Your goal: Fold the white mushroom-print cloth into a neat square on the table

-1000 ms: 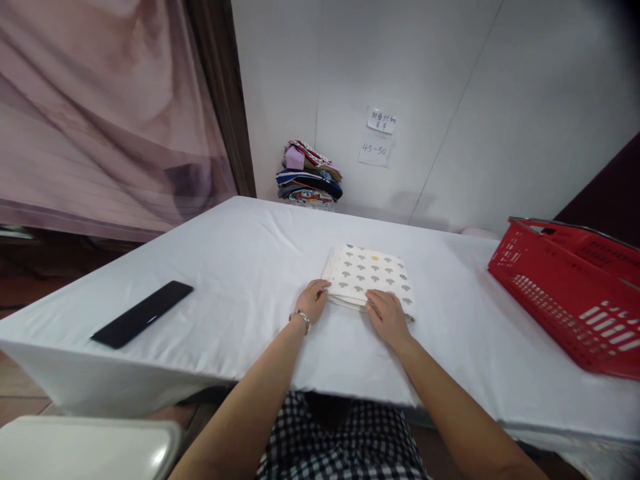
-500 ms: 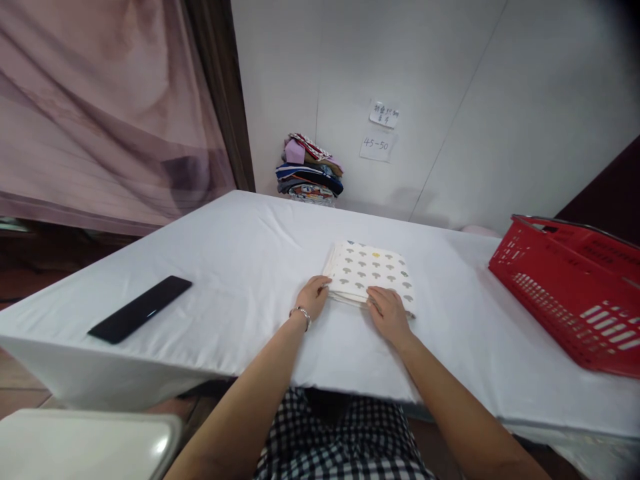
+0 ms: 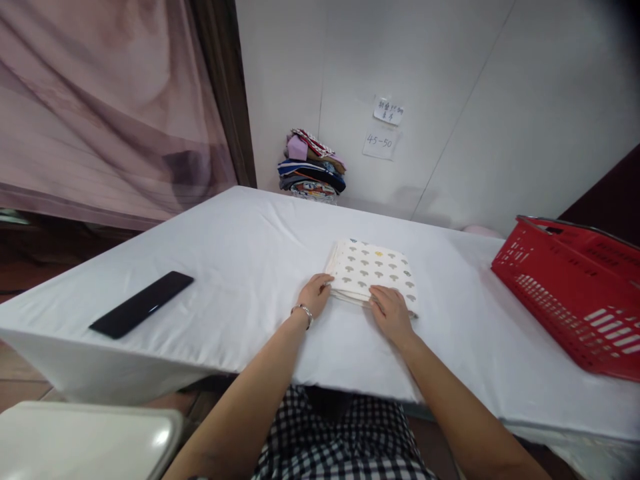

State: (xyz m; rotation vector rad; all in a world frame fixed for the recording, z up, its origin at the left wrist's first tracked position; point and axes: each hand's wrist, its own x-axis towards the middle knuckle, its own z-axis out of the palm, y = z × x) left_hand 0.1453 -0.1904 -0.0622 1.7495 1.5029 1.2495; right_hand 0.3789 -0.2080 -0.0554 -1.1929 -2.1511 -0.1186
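Observation:
A folded white cloth printed with small grey mushroom-like shapes and one yellow one lies flat on the white-covered table. My left hand, with a bracelet at the wrist, holds its near left corner between curled fingers and thumb. Along the near edge, right of the middle, my right hand has its fingers on top and its thumb against the edge layers. Several layers show at the cloth's near and left sides. The fingertips of both hands are partly hidden.
On the right stands a red plastic basket. A flat black object lies at the left. Behind the table's far edge rises a pile of folded fabrics by the wall. A white seat is at the lower left.
Both hands keep their places at the cloth's near edge, and the cloth lies as before. Only the camera view has shifted slightly.

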